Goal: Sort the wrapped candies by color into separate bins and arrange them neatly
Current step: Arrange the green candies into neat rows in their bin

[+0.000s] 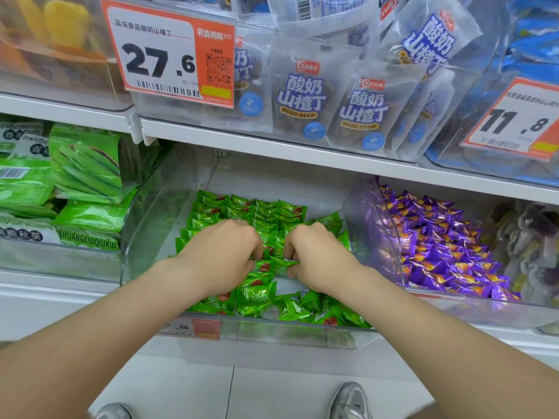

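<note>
A clear plastic bin [151, 237] on the lower shelf holds several green wrapped candies [257, 300], some standing in rows at the back. Both my hands are inside it, over the middle of the pile. My left hand [223, 255] has its fingers curled down into the green candies and grips some of them. My right hand [314, 255] pinches a green candy [282, 263] between the two hands. To the right, a second clear bin [372, 225] is filled with purple wrapped candies [438, 252].
Green snack packs [84, 173] fill the bin to the left. The upper shelf [272, 146] carries clear bins of blue-lettered packets [302, 98] with orange price tags [169, 55]. A bin of pale sweets [529, 237] is far right. My shoes [351, 400] stand on the white floor.
</note>
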`<action>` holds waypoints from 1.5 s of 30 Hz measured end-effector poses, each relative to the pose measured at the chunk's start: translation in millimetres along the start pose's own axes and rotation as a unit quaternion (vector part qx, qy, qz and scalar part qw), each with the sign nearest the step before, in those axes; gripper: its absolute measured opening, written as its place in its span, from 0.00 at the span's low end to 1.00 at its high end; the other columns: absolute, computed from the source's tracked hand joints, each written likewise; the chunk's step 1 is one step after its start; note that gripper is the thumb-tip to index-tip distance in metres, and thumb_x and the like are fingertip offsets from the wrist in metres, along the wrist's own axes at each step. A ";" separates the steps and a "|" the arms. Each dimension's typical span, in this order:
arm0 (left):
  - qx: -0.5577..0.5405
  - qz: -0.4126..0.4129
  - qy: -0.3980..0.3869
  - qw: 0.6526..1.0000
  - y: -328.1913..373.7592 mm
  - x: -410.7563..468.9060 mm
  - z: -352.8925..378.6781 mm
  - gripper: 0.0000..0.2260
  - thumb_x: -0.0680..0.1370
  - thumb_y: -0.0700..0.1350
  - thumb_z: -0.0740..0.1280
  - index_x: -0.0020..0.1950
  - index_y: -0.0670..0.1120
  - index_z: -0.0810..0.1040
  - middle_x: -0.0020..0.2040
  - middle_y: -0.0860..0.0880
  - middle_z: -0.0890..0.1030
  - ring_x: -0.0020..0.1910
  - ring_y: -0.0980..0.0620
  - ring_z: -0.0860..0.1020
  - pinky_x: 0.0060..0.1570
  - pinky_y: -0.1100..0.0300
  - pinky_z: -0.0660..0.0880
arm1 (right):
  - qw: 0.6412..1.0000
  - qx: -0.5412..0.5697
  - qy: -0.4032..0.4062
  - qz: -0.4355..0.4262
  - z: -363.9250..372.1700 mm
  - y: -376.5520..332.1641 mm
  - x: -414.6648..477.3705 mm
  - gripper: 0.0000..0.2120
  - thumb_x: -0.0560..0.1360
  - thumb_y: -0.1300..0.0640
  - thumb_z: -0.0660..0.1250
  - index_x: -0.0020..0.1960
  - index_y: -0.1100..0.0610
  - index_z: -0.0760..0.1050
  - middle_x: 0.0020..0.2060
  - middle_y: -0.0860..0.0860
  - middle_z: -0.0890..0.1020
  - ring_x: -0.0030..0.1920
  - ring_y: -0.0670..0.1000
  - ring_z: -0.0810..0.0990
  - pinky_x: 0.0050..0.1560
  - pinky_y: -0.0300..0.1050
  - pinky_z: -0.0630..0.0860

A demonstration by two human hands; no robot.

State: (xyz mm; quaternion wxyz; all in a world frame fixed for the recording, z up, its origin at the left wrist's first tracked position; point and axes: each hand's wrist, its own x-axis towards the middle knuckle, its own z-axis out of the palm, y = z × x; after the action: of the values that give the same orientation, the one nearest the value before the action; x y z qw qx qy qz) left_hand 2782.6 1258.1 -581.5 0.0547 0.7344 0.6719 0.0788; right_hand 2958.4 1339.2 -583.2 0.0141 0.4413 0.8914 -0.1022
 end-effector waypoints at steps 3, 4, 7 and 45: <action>0.003 -0.005 0.001 1.000 1.2 0.0 0.3 0.09 0.80 0.48 0.70 0.59 0.54 0.84 0.55 0.52 0.78 0.58 0.47 0.79 0.53 0.53 0.78 | 0.999 -0.039 0.029 0.013 -5.3 -2.0 -1.6 0.15 0.68 0.57 0.81 0.51 0.55 0.80 0.49 0.57 0.81 0.52 0.63 0.81 0.49 0.53 0.81; 0.002 -0.006 0.000 1.000 1.6 0.0 0.8 0.09 0.80 0.48 0.69 0.59 0.54 0.84 0.55 0.51 0.78 0.57 0.47 0.79 0.52 0.53 0.79 | 0.998 -0.051 0.035 0.020 -8.1 -2.3 -2.5 0.16 0.67 0.56 0.82 0.50 0.55 0.79 0.49 0.57 0.80 0.51 0.63 0.81 0.48 0.53 0.81; -0.008 -0.004 0.010 1.000 2.6 -0.2 0.8 0.07 0.80 0.47 0.69 0.56 0.54 0.84 0.51 0.53 0.78 0.54 0.48 0.80 0.48 0.53 0.79 | 0.998 -0.043 0.034 0.017 -16.1 -0.8 -2.9 0.15 0.66 0.52 0.84 0.45 0.53 0.80 0.48 0.56 0.81 0.50 0.62 0.82 0.49 0.53 0.81; -0.254 0.033 0.106 0.961 24.0 1.0 -19.0 0.02 0.76 0.50 0.77 0.46 0.56 0.85 0.38 0.62 0.84 0.41 0.64 0.82 0.41 0.74 0.71 | 0.909 0.402 -0.075 0.079 -69.8 24.5 -29.6 0.06 0.82 0.59 0.70 0.57 0.55 0.84 0.46 0.54 0.88 0.41 0.45 0.87 0.45 0.44 0.72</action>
State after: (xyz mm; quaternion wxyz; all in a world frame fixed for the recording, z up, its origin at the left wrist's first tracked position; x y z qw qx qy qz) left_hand 2802.5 1256.3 -558.4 0.1654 0.7056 0.6070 0.3261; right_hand 3000.3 1344.1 -515.7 -0.0895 0.4698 0.7336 -0.4829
